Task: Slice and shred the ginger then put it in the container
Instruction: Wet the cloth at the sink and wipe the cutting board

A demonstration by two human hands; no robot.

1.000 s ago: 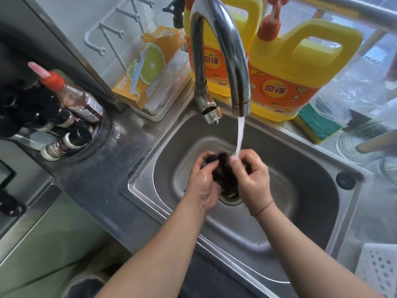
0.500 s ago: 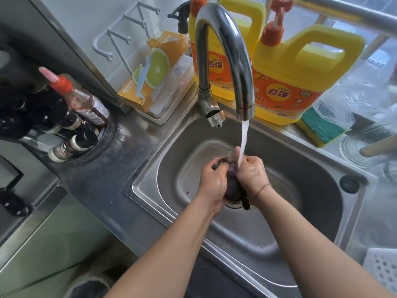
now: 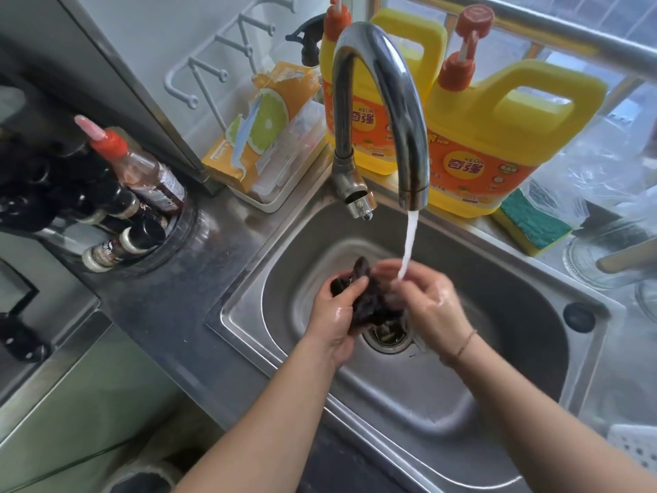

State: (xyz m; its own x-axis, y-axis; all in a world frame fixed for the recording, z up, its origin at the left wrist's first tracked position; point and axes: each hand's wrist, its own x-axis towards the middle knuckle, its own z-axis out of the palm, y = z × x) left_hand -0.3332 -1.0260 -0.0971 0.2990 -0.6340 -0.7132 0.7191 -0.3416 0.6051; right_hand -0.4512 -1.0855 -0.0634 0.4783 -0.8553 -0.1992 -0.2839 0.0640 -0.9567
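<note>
Over the steel sink (image 3: 245, 314), both my hands hold a wet dark cloth (image 3: 366, 309) above the drain (image 3: 387, 338). My left hand (image 3: 332, 325) grips the cloth's left side with curled fingers. Blurred by motion, my right hand (image 3: 432, 304) clutches the right side. A stream of water (image 3: 409, 243) from the curved chrome faucet (image 3: 385, 83) falls onto my right fingers. No ginger, knife or container shows in this view.
Two yellow detergent jugs (image 3: 497, 137) and a green-yellow sponge (image 3: 533, 225) stand behind the sink. A lemon-print box (image 3: 263, 126) sits at the back left, and sauce bottles (image 3: 138, 172) crowd the left counter. A white perforated basket (image 3: 636, 446) lies at the lower right.
The hands have kept rubbing the cloth under the running water. They have spread slightly apart, and more of the cloth now shows at the left.
</note>
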